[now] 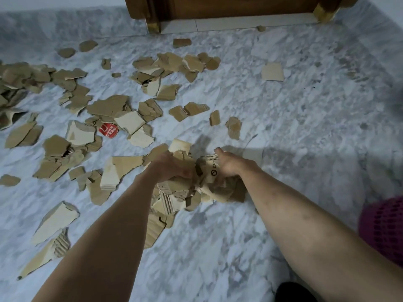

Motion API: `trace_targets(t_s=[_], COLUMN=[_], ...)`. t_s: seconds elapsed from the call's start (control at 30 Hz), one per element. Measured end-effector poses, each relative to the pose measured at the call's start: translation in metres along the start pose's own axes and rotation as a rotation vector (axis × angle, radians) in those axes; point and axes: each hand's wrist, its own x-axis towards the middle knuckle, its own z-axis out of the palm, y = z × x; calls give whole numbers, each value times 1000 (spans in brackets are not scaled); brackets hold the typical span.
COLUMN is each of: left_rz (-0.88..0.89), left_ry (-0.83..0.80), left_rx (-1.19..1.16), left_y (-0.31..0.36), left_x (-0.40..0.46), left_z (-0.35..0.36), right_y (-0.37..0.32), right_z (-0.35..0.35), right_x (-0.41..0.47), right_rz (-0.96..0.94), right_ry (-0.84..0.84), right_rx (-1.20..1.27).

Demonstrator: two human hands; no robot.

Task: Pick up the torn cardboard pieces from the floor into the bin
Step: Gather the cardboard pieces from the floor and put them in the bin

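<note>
Grey-veined marble floor (283, 118) fills the head view, strewn with torn cardboard pieces (122, 118) across its left and centre. At centre, the left hand (172, 166) and the right hand (229, 165) press inward from opposite sides on a gathered bundle of cardboard (196, 192), fingers curled round the outer scraps; one printed scrap sits against the right palm. Several pieces hang loose beneath the bundle, and a corrugated strip (154, 229) lies on the floor just below it.

Judged step: lifting a two-handed load for transfer to the bin, which is not in view. To do it well, squeeze evenly from both sides, tuck the dangling lower scraps in or let them fall before moving, and keep the load low so that drops land near the pile rather than scattering.

Most pieces remain on the floor: a dense band to the left, a cluster (174, 66) towards the far side, a red printed scrap (108, 130), and a lone pale piece (272, 71) well apart on the right. The task looks to be at an early stage.

Open room lies to the right and near side, where the marble is largely bare. A wooden furniture base (229, 7) with brass-coloured feet bounds the far edge; a magenta mesh object (386, 227) stands at the right margin, near the right forearm.
</note>
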Motion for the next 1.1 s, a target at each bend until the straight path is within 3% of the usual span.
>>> trace_targets(t_s=[0.4,0.73,0.93,1.1], left_rz=[-31,-97,-102,-83], left_ry=[21,31,25,32], left_rx=[-167,-150,-167,-255], left_y=[-22,-25,-25,-28], left_x=[0,-10,-19,-22], left_z=[15,18,16,14], right_y=[-8,-14,-8,14], right_z=[13,13,16,31], right_x=[-3,-8,-14,-23], right_rz=[-7,73,69,93], right_ry=[160,113,86,56], right_rx=[-71,100,256,590])
